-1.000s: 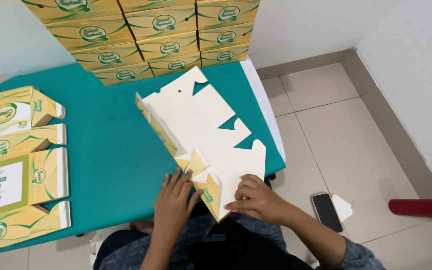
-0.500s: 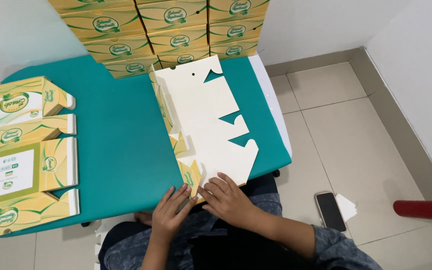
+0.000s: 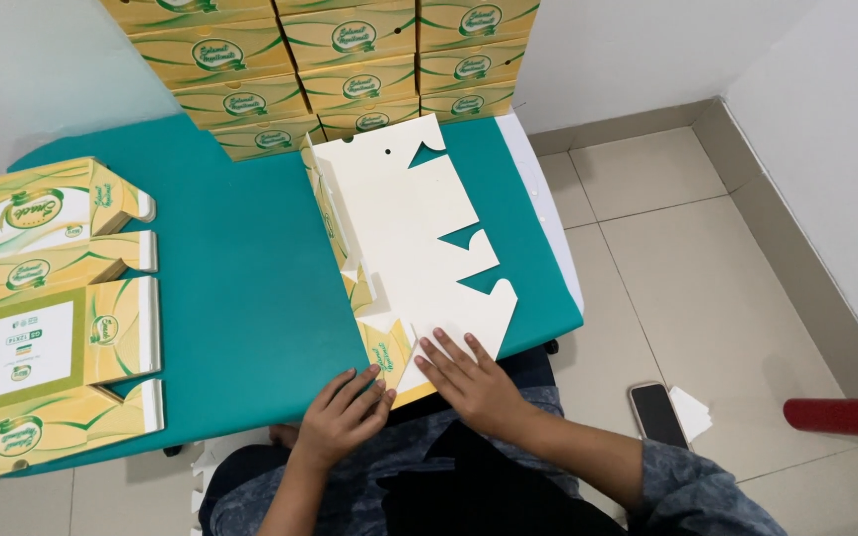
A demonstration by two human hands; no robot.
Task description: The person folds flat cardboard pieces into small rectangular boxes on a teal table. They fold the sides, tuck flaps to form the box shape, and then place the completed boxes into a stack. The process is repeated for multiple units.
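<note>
A flat white cardboard box blank (image 3: pixel 414 233) lies printed side down on the teal table (image 3: pixel 240 288), with its left side panel folded upright. My right hand (image 3: pixel 469 375) presses flat on the blank's near end, fingers spread. My left hand (image 3: pixel 345 417) pinches the yellow printed flap (image 3: pixel 386 349) at the near left corner of the blank. Both hands sit at the table's front edge, close together.
A stack of unfolded yellow and green box blanks (image 3: pixel 47 318) lies at the table's left. Assembled yellow boxes (image 3: pixel 350 65) are piled against the back wall. On the tiled floor to the right lie a phone (image 3: pixel 657 414), a white scrap and a red bar (image 3: pixel 846 417).
The blank has swung flatter onto the table and lies straighter, away from me. Both hands moved slightly forward along its near end, the right one now pressing it down.
</note>
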